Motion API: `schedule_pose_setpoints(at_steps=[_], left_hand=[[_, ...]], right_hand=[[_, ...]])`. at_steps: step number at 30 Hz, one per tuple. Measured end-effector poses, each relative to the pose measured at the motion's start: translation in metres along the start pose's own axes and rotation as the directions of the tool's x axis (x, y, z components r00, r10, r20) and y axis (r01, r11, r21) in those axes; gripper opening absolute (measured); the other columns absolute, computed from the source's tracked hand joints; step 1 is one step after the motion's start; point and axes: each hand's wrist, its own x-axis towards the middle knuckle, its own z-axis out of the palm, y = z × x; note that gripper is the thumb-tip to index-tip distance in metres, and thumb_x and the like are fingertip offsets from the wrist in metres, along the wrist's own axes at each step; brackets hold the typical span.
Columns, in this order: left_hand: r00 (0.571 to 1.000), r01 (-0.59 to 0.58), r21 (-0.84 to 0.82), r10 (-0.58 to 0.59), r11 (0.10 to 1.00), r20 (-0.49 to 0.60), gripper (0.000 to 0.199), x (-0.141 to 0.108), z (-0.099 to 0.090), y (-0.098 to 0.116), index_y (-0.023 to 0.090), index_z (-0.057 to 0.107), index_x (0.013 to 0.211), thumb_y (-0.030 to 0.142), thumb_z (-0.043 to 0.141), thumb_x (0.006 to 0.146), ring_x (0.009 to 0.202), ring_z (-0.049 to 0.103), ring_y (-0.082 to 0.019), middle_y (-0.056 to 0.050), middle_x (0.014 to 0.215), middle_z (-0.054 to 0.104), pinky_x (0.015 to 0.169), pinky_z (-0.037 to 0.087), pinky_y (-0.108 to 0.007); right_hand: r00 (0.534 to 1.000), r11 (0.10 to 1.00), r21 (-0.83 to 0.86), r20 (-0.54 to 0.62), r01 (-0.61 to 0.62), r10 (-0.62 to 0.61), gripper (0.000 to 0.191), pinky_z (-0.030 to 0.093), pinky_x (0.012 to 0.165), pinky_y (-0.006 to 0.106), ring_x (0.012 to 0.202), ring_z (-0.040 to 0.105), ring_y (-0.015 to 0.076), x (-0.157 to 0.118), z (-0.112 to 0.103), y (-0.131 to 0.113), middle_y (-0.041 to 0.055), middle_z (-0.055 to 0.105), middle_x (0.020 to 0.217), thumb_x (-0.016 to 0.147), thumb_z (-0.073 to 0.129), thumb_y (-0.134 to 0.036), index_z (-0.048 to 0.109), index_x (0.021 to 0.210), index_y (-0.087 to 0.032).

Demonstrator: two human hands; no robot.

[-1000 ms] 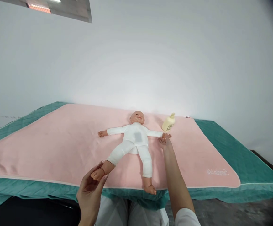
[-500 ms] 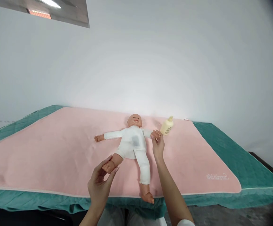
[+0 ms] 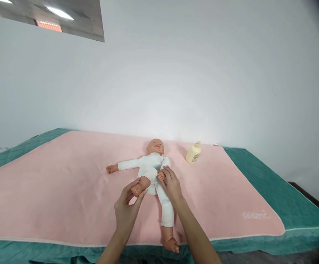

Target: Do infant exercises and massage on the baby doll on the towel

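A baby doll (image 3: 148,161) with a white cloth body lies face up, its head toward the wall. My left hand (image 3: 128,211) is closed around the doll's foot (image 3: 137,188) on the left side, and that leg is bent up over the belly. With my right hand (image 3: 172,186) I grip the doll's hand (image 3: 161,176) from the right side, brought in across the body close to the raised knee. The doll's other leg (image 3: 167,212) lies straight toward me, and its other arm (image 3: 129,164) stretches out to the left.
Under the doll is a pink mat (image 3: 66,198) on a green quilted cover (image 3: 274,190). A pale yellow pump bottle (image 3: 193,152) stands on the mat to the right of the doll. Behind rises a white wall (image 3: 159,73) with a reflective panel (image 3: 74,18) at upper left.
My right hand has brought the doll's hand inward from the side to the belly. My left hand has pushed the foot up and right, bending the leg. The view has tilted slightly upward.
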Motion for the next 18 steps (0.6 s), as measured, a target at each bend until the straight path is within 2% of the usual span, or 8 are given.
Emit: schedule_pose_setpoints(at_steps=[4, 8, 11, 13, 15, 18], left_hand=[[1.000, 0.008, 0.002, -0.008, 1.000, 0.007, 0.042, 0.002, 0.003, -0.003, 0.021, 0.063, 0.110, 0.044, 0.073, 0.077, 0.105, 0.070, -0.027, -0.010, 0.116, 0.071, 0.085, 0.061, -0.036], [0.999, 0.044, 0.006, -0.044, 0.999, 0.008, 0.043, 0.003, 0.001, -0.004, 0.021, 0.063, 0.111, 0.044, 0.074, 0.076, 0.106, 0.069, -0.027, -0.010, 0.116, 0.071, 0.082, 0.062, -0.035], [0.998, 0.059, -0.013, -0.058, 0.998, 0.010, 0.045, 0.003, -0.004, -0.004, 0.022, 0.062, 0.112, 0.045, 0.074, 0.076, 0.109, 0.068, -0.028, -0.010, 0.119, 0.070, 0.081, 0.062, -0.035], [0.998, 0.058, -0.026, -0.058, 0.998, 0.007, 0.045, 0.002, -0.010, -0.004, 0.022, 0.062, 0.112, 0.045, 0.075, 0.075, 0.110, 0.068, -0.028, -0.010, 0.119, 0.070, 0.082, 0.062, -0.035], [0.999, 0.055, -0.032, -0.054, 0.998, 0.002, 0.045, 0.000, -0.019, -0.004, 0.023, 0.062, 0.112, 0.044, 0.075, 0.075, 0.109, 0.068, -0.027, -0.009, 0.119, 0.071, 0.082, 0.063, -0.036], [0.999, 0.047, -0.029, -0.047, 0.998, 0.006, 0.045, -0.007, -0.036, -0.008, 0.023, 0.062, 0.111, 0.043, 0.077, 0.073, 0.107, 0.069, -0.028, -0.008, 0.117, 0.072, 0.082, 0.063, -0.036]], right_hand=[[1.000, 1.000, -0.027, -0.005, -0.002, 0.002, 0.031, 0.049, 0.106, 0.048, 0.128, 0.056, 0.0268, -0.002, 0.003, 0.001, 0.0141, 0.065, 0.126, 0.088, 0.055, -0.027, 0.066, 0.116, -0.020], [0.999, 0.999, 0.024, -0.029, -0.037, 0.038, 0.030, 0.049, 0.106, 0.047, 0.127, 0.055, 0.0262, -0.003, 0.001, -0.001, 0.0132, 0.065, 0.125, 0.088, 0.055, -0.026, 0.066, 0.115, -0.021], [0.987, 0.982, 0.136, -0.070, -0.134, 0.145, 0.032, 0.048, 0.105, 0.046, 0.122, 0.059, 0.0252, -0.001, -0.006, -0.003, 0.0116, 0.066, 0.123, 0.088, 0.055, -0.027, 0.064, 0.118, -0.022], [0.953, 0.935, 0.258, -0.114, -0.243, 0.279, 0.035, 0.050, 0.100, 0.043, 0.113, 0.063, 0.0238, 0.003, -0.014, -0.002, 0.0106, 0.068, 0.120, 0.087, 0.057, -0.030, 0.062, 0.121, -0.022], [0.898, 0.861, 0.390, -0.156, -0.328, 0.412, 0.036, 0.053, 0.094, 0.038, 0.107, 0.065, 0.0221, 0.008, -0.023, 0.004, 0.0101, 0.068, 0.119, 0.085, 0.060, -0.032, 0.061, 0.120, -0.022], [0.803, 0.754, 0.537, -0.213, -0.379, 0.556, 0.037, 0.053, 0.090, 0.034, 0.108, 0.064, 0.0202, 0.015, -0.036, 0.023, 0.0099, 0.067, 0.121, 0.082, 0.066, -0.035, 0.062, 0.116, -0.020]])
